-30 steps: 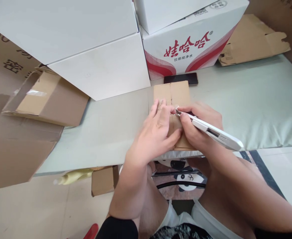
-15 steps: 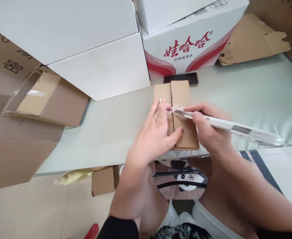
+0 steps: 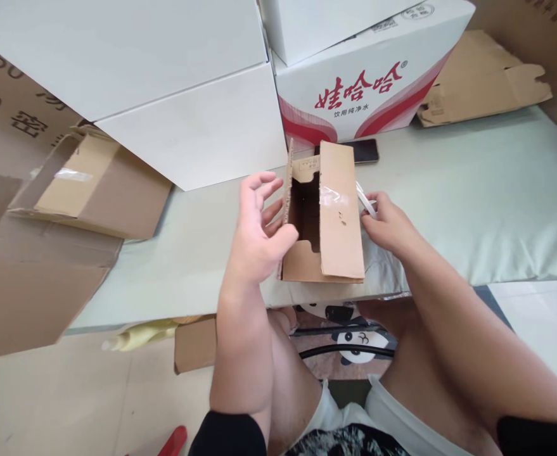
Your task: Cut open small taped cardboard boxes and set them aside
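A small brown cardboard box (image 3: 342, 237) stands on the pale green cloth, its top flaps parted and its dark inside showing. Clear tape with a cut edge clings to the right flap. My left hand (image 3: 259, 231) is at the box's left flap, fingers apart on the outer side and thumb over the edge. Whether it grips the flap is unclear. My right hand (image 3: 387, 221) is closed around a white utility knife (image 3: 366, 201) just beside the box's right side. Most of the knife is hidden by the hand and the box.
Behind the box lies a dark phone (image 3: 366, 151), in front of a white and red carton (image 3: 354, 95). Large white boxes (image 3: 202, 139) stand at the back left. An open brown carton (image 3: 126, 190) sits at left, flattened cardboard (image 3: 482, 82) at back right.
The box's flaps have swung apart, opening the top. My left hand has shifted left off the top, and my right hand has drawn the knife down beside the box.
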Tool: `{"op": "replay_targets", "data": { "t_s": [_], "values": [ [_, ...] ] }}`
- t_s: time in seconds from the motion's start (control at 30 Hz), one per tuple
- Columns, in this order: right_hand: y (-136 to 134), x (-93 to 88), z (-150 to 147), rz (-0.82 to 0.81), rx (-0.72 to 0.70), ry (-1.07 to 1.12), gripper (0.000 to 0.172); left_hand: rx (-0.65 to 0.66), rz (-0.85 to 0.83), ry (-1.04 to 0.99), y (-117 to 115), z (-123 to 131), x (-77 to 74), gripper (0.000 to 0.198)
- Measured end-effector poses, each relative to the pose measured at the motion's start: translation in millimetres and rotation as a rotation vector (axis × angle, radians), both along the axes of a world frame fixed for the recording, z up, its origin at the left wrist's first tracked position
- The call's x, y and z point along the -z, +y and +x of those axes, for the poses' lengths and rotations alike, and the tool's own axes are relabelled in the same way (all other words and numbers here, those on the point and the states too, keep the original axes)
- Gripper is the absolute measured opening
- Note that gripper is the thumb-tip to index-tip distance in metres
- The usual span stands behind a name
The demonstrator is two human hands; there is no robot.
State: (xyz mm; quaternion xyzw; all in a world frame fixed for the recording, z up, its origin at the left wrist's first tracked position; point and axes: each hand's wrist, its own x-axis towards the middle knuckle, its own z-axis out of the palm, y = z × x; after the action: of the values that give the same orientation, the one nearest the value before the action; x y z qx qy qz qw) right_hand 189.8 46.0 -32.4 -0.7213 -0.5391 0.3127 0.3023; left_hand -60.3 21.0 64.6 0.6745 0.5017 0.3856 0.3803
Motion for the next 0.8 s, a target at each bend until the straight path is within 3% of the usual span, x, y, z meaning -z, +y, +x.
{"op": "replay_targets", "data": {
  "t_s": [0.1, 0.23, 0.37, 0.47, 0.53, 0.63, 0.7, 0.8],
  "values": [
    [2.5, 8.8, 1.2, 0.02, -0.001, -0.053, 0.052, -0.116, -0.078, -0.103, 3.4, -14.6, -3.6, 0.056],
    [4.7, 7.9, -0.5, 0.22, 0.079, 0.017, 0.051, -0.251, -0.178, -0.213, 6.0, -33.2, -6.3, 0.039],
    [-14.5, -17.9, -13.3, 0.598, 0.053, 0.164, 0.033, -0.359, -0.159, -0.265, 4.8, -40.7, -7.8, 0.03],
    [-40.7, -41.5, -33.7, 0.948, -0.032, 0.187, 0.022, -0.463, -0.01, -0.303, 4.7, -35.0, -6.9, 0.026],
    [-54.8, -49.6, -49.4, 1.031, -0.116, 0.129, 0.016, -0.551, 0.132, -0.322, 5.2, -25.4, -4.5, 0.026],
    [-59.2, -45.7, -67.1, 0.844, -0.125, 0.158, 0.023, -0.637, 0.329, -0.256, 4.1, -5.8, 1.6, 0.034],
    [-50.9, -36.5, -70.9, 0.613, -0.031, 0.321, 0.041, -0.617, 0.404, -0.14, 1.2, 8.0, 6.0, 0.046],
    [-33.8, -24.3, -67.0, 0.318, 0.063, 0.595, 0.075, -0.526, 0.39, 0.027, -6.0, 28.9, 12.2, 0.069]
  ]
}}
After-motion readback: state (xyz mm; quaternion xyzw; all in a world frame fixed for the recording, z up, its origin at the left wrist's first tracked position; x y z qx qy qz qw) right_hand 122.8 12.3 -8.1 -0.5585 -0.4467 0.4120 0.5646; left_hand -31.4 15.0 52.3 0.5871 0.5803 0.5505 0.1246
